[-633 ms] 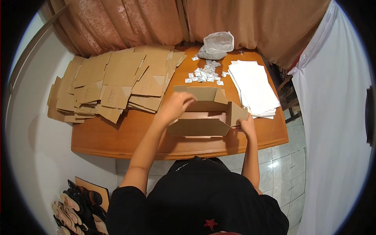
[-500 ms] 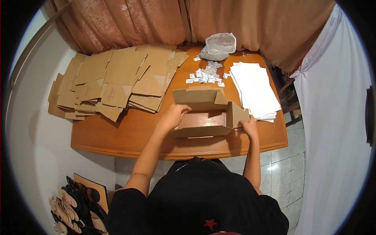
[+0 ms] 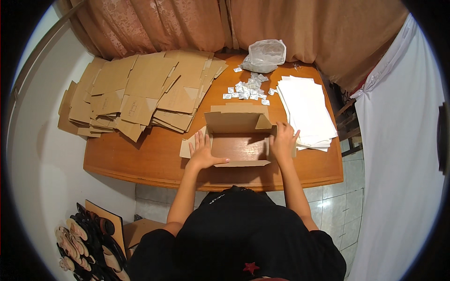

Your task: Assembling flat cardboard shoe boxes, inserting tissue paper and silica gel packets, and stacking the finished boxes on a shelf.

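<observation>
Box: an open cardboard box (image 3: 239, 122) is sitting on the wooden table (image 3: 140, 164), lying between the two hands; wood is showing within its walls
Left hand: the left hand (image 3: 201, 154) is spreading flat and open over the box's left end flap (image 3: 184, 148); its thumb is stretching along the near wall
Right hand: the right hand (image 3: 282, 140) is bending its fingers at the box's right end; whether it is gripping, one cannot tell
Beyond: small white packets (image 3: 243, 89) are lying past the far wall; white sheets (image 3: 307, 112) are resting rightward
</observation>
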A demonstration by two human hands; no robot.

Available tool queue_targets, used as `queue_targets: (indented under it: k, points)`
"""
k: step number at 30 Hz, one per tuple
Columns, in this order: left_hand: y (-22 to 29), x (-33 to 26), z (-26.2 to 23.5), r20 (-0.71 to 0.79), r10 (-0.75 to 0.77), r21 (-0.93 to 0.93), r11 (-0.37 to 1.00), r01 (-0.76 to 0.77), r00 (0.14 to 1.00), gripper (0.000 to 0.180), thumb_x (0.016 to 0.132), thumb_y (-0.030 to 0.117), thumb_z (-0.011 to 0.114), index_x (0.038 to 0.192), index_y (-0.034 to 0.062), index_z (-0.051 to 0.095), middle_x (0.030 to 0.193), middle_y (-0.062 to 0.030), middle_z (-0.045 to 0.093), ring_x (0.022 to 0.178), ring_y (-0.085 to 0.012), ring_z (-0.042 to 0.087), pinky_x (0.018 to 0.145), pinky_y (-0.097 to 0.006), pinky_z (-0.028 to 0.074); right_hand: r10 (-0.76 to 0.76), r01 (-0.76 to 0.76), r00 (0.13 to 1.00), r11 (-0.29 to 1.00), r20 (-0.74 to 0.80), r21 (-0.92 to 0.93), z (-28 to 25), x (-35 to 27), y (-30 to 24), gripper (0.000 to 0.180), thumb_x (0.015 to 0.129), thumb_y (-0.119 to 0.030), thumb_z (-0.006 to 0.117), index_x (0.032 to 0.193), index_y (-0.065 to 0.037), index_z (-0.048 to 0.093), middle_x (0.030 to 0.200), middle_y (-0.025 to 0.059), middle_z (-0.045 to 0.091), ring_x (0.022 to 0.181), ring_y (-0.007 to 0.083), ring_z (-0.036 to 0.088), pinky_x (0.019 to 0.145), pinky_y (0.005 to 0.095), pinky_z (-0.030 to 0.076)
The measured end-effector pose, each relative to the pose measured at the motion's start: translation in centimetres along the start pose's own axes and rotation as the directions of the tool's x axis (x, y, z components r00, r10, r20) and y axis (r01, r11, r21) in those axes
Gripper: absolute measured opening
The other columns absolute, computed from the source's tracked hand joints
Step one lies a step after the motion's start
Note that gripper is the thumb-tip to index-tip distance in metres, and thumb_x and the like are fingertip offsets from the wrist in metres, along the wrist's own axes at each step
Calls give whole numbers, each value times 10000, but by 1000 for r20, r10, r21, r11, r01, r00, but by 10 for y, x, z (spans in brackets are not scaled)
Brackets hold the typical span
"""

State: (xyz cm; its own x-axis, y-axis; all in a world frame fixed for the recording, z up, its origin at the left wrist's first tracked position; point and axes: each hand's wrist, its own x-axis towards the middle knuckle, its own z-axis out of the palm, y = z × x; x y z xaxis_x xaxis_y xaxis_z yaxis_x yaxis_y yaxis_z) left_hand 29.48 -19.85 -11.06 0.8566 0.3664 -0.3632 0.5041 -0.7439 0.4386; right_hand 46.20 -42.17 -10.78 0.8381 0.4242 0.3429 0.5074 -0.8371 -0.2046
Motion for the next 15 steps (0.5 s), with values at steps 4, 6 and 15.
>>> queue_targets:
  k: [4,6,15]
  points:
    - [2,-5,11,-57,3,-4,1000,-4,998,1402,446,747,668,1368,-113,55,1439,-288,-91,1352,-353,-139,1034,-566,-62,-32,39,997,995,-74,97,-1,17,-35,722,656,-351,737,1218,-28,420,1096,140,479,1124,292,414,1011,634,121]
    - [5,-8,16,-140,20,35,999,-16,990,1411,431,735,679,1371,-108,49,1445,-278,-90,1355,-343,-136,1028,-576,-68,39,-40,999,997,11,59,8,24,-39,803,624,-424,740,1242,-33,406,1145,134,465,1127,289,405,994,661,67]
    - [4,-13,24,-302,46,-82,994,-74,952,1419,453,646,743,1381,-61,-66,1462,-243,-58,1365,-341,-87,1016,-611,-45,-50,58,998,978,-46,201,19,16,-12,421,708,-58,572,1121,-111,509,981,84,561,951,272,551,999,664,77]
